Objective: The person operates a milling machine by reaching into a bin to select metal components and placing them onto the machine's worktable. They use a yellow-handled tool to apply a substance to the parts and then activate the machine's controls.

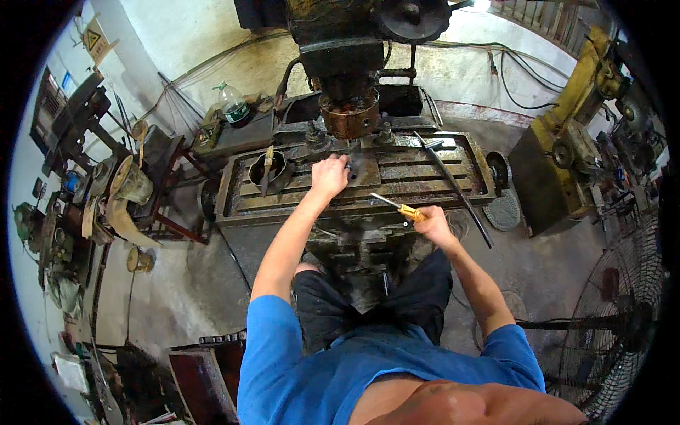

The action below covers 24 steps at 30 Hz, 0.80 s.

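Grimy slotted iron table (pixel 425 185); right hand (pixel 434 223) grips yellow-handled screwdriver (pixel 398 207).

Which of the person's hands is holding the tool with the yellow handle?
The right hand holds the yellow-handled tool. The left hand has no tool; it rests on the machine table.

Left hand (pixel 329 175) rests on the machine table (pixel 425 177); right hand (pixel 433 223) grips a yellow-handled screwdriver (pixel 398 207).

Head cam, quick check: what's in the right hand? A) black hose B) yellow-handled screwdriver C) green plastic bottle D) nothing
B: the right hand grips a yellow-handled screwdriver, its shaft pointing toward the machine table, while the left hand rests on the table.
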Motion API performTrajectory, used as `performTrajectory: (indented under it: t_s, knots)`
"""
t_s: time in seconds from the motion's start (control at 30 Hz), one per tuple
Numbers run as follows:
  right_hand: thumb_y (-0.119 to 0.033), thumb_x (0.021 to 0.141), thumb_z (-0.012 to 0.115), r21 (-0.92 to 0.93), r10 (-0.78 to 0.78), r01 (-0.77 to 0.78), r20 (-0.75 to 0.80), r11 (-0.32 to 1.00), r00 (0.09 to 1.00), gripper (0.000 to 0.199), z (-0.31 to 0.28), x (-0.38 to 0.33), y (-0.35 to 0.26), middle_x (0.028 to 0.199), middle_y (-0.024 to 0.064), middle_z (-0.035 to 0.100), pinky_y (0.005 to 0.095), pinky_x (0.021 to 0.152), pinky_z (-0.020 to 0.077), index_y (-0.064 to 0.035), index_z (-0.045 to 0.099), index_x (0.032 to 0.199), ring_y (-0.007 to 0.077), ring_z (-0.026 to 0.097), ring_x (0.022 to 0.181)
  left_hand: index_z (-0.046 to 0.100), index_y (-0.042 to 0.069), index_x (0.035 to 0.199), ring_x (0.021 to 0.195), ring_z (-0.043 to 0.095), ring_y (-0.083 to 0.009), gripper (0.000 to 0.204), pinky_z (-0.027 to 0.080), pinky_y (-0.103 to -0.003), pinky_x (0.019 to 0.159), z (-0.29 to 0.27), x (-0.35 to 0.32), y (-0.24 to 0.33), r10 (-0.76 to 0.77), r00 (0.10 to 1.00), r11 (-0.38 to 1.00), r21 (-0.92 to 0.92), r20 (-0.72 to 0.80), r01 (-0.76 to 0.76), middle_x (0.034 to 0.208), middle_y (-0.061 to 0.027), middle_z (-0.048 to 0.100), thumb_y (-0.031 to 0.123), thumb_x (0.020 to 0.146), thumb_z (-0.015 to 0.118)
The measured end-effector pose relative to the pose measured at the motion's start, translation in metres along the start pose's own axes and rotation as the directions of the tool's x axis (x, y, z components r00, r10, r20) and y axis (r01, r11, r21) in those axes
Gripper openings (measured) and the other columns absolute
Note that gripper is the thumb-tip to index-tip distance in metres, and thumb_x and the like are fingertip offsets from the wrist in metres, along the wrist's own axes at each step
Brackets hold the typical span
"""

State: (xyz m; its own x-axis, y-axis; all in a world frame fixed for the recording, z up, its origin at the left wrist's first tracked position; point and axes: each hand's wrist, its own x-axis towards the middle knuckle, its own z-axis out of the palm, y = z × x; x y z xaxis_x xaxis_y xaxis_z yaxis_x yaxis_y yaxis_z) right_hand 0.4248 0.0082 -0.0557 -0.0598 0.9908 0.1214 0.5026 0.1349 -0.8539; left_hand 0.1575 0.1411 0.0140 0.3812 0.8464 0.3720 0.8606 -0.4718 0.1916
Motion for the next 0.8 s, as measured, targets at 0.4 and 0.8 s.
performTrajectory:
  t_s: [0.4, 0.8]
  knots:
    - [-0.014, 0.057, 0.057, -0.268, 0.075, -0.112, -0.143, 0.957, 0.987, 0.032, -0.037, -0.043, -0.029, 0.072, 0.0187, 0.062, 0.0321, 0.068, 0.0494, -0.0005, 0.065, 0.085, 0.0282, 0.063, 0.072, 0.059, 0.008, 0.093, 0.074, 0.060, -0.0327, 0.021, 0.047, -0.042, 0.064, 0.032, 0.030, 0.001, 0.011, 0.998, 1.000, -0.026, -0.064, -0.013, 0.084, -0.0155, 0.061, 0.019, 0.075, 0.059]
    - [-0.014, 0.071, 0.045, -0.061, -0.724, 0.848, -0.554, 0.527, 0.410, 0.046, -0.283, 0.073, -0.270, 0.118, 0.0172, 0.048, 0.0409, 0.101, 0.0264, 0.0026, 0.048, 0.114, 0.0288, 0.040, 0.115, 0.062, 0.006, 0.086, 0.078, 0.061, -0.0326, 0.028, 0.049, -0.042, 0.068, 0.035, 0.044, -0.008, -0.320, 0.947, 0.925, -0.229, -0.041, 0.303, 0.078, -0.0170, 0.063, 0.027, 0.068, 0.067]
